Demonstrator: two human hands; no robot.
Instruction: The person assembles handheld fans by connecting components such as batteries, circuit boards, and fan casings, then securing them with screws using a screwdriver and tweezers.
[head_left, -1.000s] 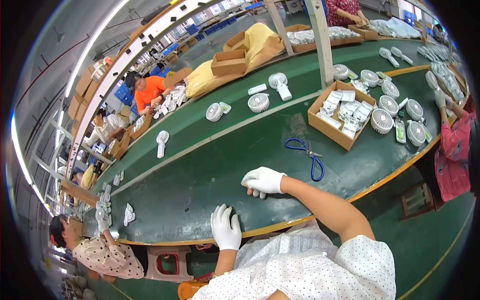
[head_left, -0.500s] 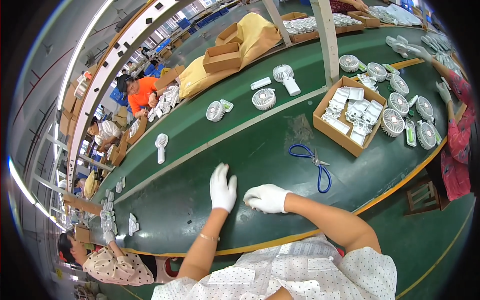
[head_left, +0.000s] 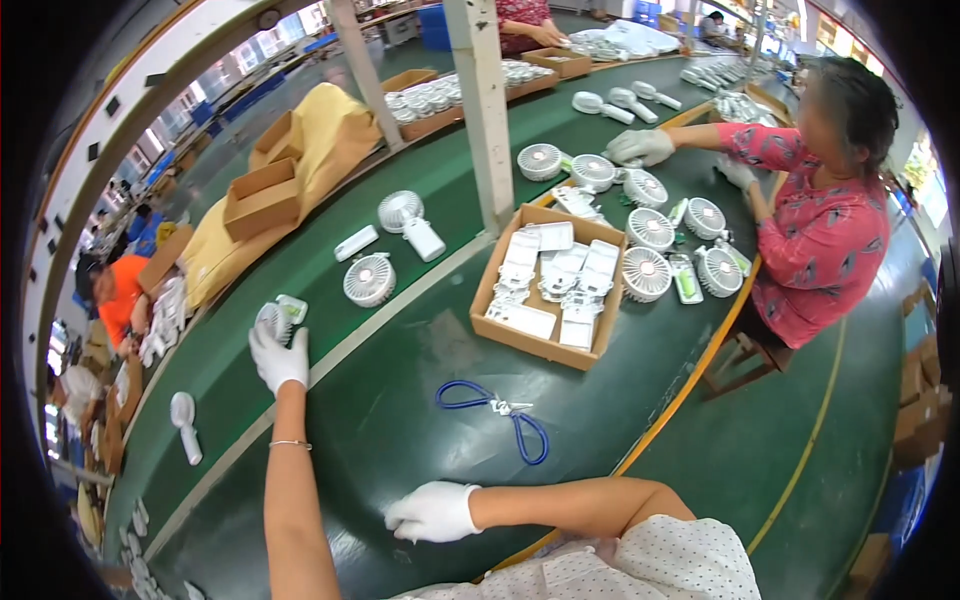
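My left hand (head_left: 277, 358), in a white glove, reaches out over the far lane of the green table. Its fingers and thumb are apart at the near side of a white round fan head (head_left: 273, 318). They cover part of it, and a small piece with a green board (head_left: 292, 307) lies beside it. My right hand (head_left: 433, 512), also gloved, is low over the near lane with its fingers curled in. Whatever it may hold is hidden. Scissors (head_left: 501, 406) with blue loop handles lie beyond it.
A cardboard box (head_left: 540, 345) of white plastic casings stands right of centre, with several fan heads (head_left: 650, 230) beyond. A white post (head_left: 480, 120) rises behind the box. A co-worker in a red patterned top (head_left: 820, 240) sits at right. A handheld fan (head_left: 185, 425) lies at left.
My view has swung right. My left hand has gone from the near lane out to the fan head. My right hand stays curled over the near lane.
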